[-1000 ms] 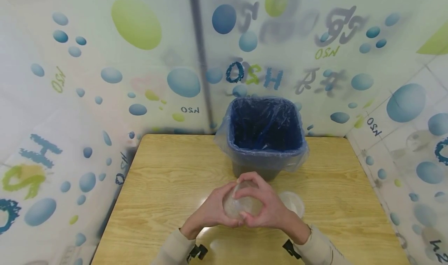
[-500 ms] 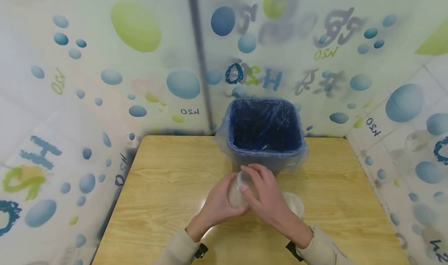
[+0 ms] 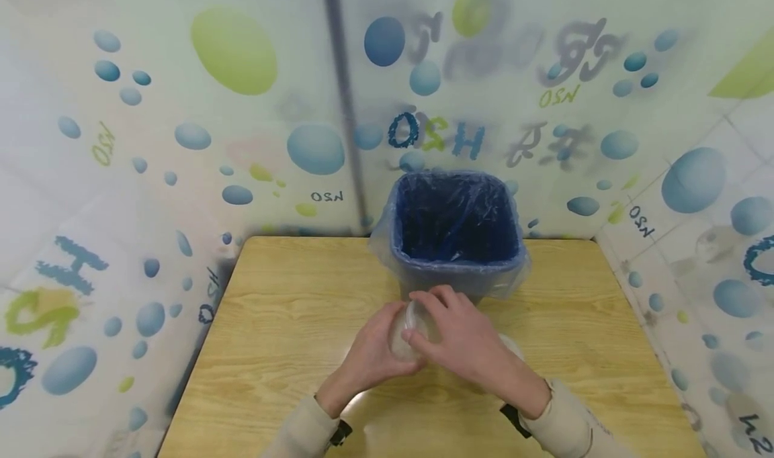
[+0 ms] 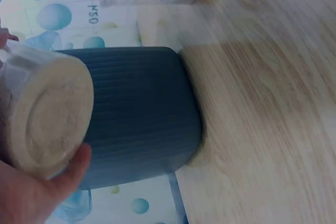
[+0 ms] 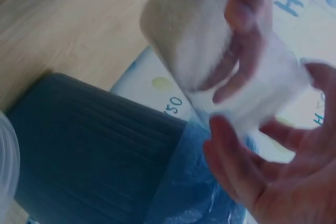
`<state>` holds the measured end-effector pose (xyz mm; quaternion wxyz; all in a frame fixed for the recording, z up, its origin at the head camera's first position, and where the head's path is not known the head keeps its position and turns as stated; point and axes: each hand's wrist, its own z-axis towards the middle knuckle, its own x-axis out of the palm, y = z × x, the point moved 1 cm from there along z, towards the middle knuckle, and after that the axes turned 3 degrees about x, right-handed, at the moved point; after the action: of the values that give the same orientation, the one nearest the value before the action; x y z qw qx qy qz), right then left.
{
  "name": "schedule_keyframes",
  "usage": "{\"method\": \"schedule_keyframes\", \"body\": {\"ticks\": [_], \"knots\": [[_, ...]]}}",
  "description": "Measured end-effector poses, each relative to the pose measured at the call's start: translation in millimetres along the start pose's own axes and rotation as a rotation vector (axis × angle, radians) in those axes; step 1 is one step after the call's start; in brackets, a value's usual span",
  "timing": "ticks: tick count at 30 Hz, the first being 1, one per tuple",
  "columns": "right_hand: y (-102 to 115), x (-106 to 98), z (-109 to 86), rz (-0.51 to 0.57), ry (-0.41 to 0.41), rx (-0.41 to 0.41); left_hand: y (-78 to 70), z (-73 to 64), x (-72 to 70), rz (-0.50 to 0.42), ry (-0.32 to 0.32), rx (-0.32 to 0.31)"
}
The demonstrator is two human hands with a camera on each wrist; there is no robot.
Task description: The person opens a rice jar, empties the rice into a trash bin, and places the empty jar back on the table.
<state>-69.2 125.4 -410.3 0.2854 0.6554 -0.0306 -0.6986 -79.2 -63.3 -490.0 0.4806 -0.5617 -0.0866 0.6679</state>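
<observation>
A clear jar [image 3: 399, 337] with a whitish-beige filling in its lower part is held between both hands in front of the bin. My left hand [image 3: 369, 350] grips its side, fingers wrapped round it in the right wrist view. At the rim end, the thumb and fingers of my right hand [image 3: 468, 340] curl about the jar's top; whether a separate lid sits there is unclear. In the left wrist view the jar's round bottom [image 4: 55, 114] faces the camera. The jar is tilted and off the table.
A dark bin [image 3: 459, 267] lined with a translucent blue bag stands at the table's back. A second clear container [image 3: 511, 346], partly hidden by my right forearm, stands on the wooden table [image 3: 290, 297]. Patterned sheets [image 3: 272, 129] enclose the back and sides.
My right hand has gone from cupping the jar's side to holding its top end. The jar has tilted. Lately, the right forearm has covered more of the second container.
</observation>
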Motion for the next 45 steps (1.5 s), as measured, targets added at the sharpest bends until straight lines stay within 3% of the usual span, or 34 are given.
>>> {"method": "schedule_keyframes", "body": {"ticks": [4, 10, 15, 21, 26, 31, 37, 45], "knots": [[0.1, -4.7, 1.0, 0.029, 0.013, -0.029, 3.7, -4.1, -2.2, -0.045, 0.03, -0.002], [1.5, -6.1, 1.0, 0.057, -0.029, -0.059, 7.7, -8.0, -7.2, -0.109, 0.025, 0.022], [4.0, -5.1, 1.8, 0.045, -0.064, -0.055, 11.3, -10.6, -9.3, -0.116, 0.052, 0.056], [7.1, -4.6, 3.4, 0.001, -0.129, -0.058, 11.8, -10.5, -7.1, -0.125, 0.042, 0.039], [4.3, 0.9, 4.3, -0.046, -0.194, -0.174, 11.2, -9.4, -7.1, -0.137, 0.036, 0.03], [-2.4, 5.8, 5.1, -0.024, -0.257, -0.305, 10.3, -9.6, -10.4, -0.101, 0.037, 0.06], [-7.7, 8.8, 3.8, 0.024, -0.291, -0.393, 9.9, -9.9, -12.7, -0.044, 0.052, 0.101], [-13.7, 9.5, 1.3, 0.071, -0.286, -0.471, 11.5, -10.4, -12.0, -0.05, 0.083, 0.14]]}}
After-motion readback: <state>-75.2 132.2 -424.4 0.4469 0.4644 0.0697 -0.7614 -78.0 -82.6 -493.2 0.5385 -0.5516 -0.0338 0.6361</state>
